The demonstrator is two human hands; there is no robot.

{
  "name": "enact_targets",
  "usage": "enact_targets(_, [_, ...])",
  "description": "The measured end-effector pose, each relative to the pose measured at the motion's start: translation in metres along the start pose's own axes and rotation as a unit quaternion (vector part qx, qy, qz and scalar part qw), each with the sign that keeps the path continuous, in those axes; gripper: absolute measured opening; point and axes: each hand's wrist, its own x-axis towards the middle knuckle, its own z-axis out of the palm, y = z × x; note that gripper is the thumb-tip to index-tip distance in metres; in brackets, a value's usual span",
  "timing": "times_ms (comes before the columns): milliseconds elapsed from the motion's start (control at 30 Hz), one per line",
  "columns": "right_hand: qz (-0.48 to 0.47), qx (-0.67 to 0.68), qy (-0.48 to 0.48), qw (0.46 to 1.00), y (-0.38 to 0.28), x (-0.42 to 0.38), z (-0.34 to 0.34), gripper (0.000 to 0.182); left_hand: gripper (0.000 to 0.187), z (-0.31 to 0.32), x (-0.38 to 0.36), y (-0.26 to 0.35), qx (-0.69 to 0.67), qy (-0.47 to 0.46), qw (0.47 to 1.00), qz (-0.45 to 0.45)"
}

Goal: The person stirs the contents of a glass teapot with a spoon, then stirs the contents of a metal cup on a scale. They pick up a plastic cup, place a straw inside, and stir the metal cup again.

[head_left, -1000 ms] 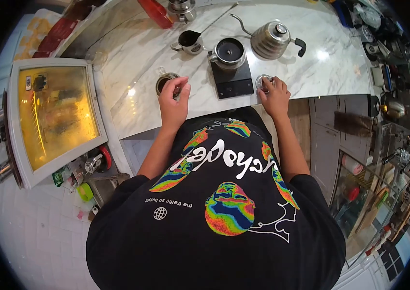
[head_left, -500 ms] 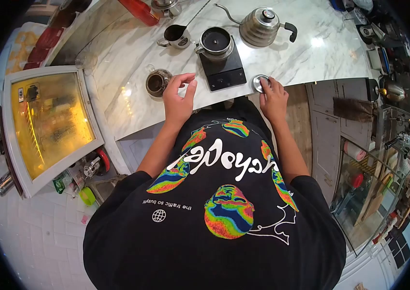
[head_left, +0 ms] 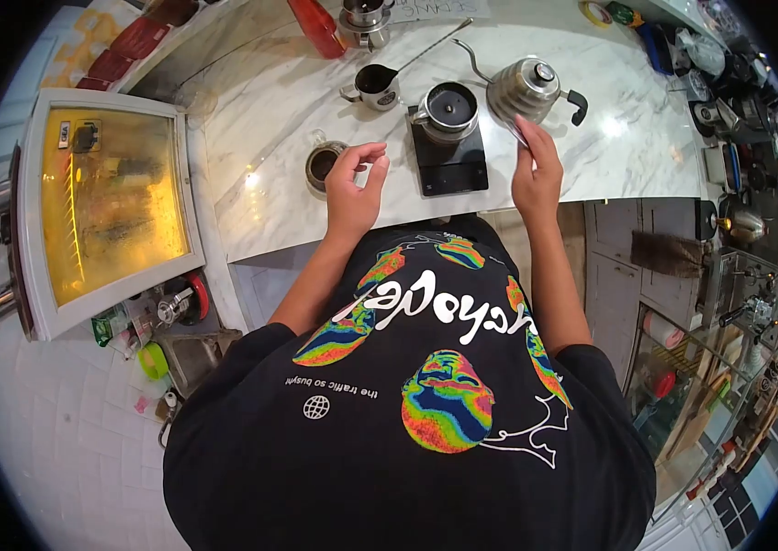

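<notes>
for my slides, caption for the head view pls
Left hand beside a glass of coffee; right hand lifts a small metal lid.

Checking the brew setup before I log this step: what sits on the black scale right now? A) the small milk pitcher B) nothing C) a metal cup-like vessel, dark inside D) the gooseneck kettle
C: the metal vessel stands on the black scale, while the gooseneck kettle and the small pitcher rest on the marble counter beside it.

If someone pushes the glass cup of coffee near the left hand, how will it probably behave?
The glass cup looks breakable. It holds dark liquid, so a quick push would likely spill it. The marble counter looks glossy, so the cup may slide rather than tip.
</notes>
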Motion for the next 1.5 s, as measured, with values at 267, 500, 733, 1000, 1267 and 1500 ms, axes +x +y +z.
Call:
enact_targets(267, [-0.114,-0.068,-0.086,0.987,-0.019,0.032,0.040,0.060,0.023,-0.011,0.016,-0.007,-0.013,0.023,1.000,0.000])
enact_targets(500, [-0.128,-0.092,-0.127,0.979,-0.022,0.026,0.050,0.074,0.026,-0.023,0.025,-0.014,-0.001,0.013,1.000,-0.002])
enact_targets(733, [-0.171,-0.125,-0.165,0.963,-0.030,0.039,0.056,0.073,0.023,-0.024,0.033,-0.013,-0.018,0.044,0.999,-0.008])
enact_targets(1000, [-0.164,-0.132,-0.131,0.969,-0.040,0.035,0.045,0.078,0.022,-0.020,0.029,-0.014,-0.026,0.054,0.998,-0.010])
enact_targets(1267, [-0.084,-0.125,-0.113,0.982,-0.014,0.002,0.002,0.069,0.023,-0.002,0.010,0.002,-0.001,-0.005,1.000,-0.003])
enact_targets(1500, [0.011,-0.089,-0.122,0.988,0.013,-0.021,-0.040,0.059,0.023,0.028,0.001,0.032,0.005,-0.020,0.999,0.037])
